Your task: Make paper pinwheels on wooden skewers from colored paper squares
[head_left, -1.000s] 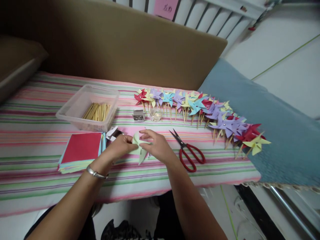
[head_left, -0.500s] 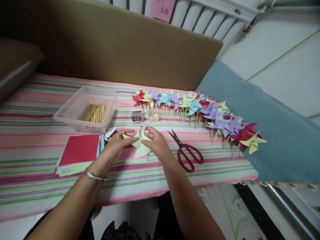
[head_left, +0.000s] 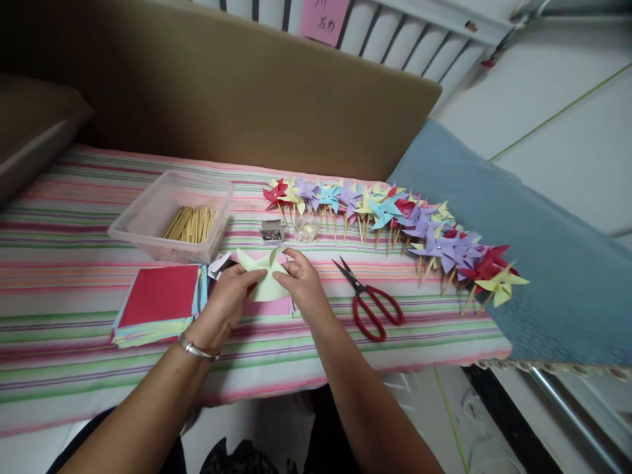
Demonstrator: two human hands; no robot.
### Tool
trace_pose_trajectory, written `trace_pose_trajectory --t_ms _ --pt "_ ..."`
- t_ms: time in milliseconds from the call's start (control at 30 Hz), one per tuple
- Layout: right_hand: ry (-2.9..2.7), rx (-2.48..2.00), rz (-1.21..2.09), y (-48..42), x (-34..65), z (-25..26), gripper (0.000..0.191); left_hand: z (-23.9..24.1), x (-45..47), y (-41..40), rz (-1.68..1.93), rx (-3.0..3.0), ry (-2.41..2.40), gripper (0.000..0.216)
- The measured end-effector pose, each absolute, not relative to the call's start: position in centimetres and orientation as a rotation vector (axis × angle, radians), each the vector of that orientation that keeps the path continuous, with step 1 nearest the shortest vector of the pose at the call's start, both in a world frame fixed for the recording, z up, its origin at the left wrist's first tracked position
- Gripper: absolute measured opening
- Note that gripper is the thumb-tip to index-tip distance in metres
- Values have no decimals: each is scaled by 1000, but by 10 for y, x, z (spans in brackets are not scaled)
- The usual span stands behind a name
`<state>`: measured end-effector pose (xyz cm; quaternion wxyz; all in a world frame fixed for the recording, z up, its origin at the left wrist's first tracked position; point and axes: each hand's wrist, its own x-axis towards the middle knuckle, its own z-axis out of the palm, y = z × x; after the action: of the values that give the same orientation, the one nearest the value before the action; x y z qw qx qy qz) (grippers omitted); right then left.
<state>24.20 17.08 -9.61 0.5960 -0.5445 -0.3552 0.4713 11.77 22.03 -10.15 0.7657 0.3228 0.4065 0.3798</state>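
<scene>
A pale green paper pinwheel blade sheet (head_left: pixel 269 288) is held between my two hands, its corners partly curled toward the middle. My left hand (head_left: pixel 232 289) pinches its left side, thumb near the centre. At the right, my right hand (head_left: pixel 302 282) grips a curled corner, with the thumb close to the centre too. Beneath the sheet lies pink paper (head_left: pixel 276 307). Just beyond are a small grey box of metal pins (head_left: pixel 272 232) and a round clear dish (head_left: pixel 305 229) of tiny pieces. Scissors with red handles (head_left: pixel 368 299) lie open to the right of my right hand.
A clear plastic bin (head_left: pixel 143 227) of wooden sticks (head_left: pixel 190 224) stands at the left. Before it lies a stack of coloured paper squares (head_left: pixel 160 296). Finished pinwheels (head_left: pixel 442 247) on sticks line the back and right of the striped cloth (head_left: pixel 276 365). A cardboard panel (head_left: pixel 247 92) stands behind.
The green sheet has been turned and flattened toward me, with its lower edge now rounded below my thumbs. My left hand has shifted slightly, its fingers now folded beneath the sheet.
</scene>
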Motion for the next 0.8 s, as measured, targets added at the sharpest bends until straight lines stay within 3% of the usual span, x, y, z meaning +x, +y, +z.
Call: trace_pose_trajectory --t_ms 300,467,667,800 --pt "-1384 -1305 795 163 247 -101 51 -91 101 238 904 691 952 22" --pt "-1749 -1373 545 157 244 -96 64 -88 95 241 909 701 931 17" --pt "-1742 -1447 239 160 237 -101 31 -87 96 241 916 715 959 19" --pt "-1751 -1424 144 160 239 -100 22 -89 96 241 917 787 970 19"
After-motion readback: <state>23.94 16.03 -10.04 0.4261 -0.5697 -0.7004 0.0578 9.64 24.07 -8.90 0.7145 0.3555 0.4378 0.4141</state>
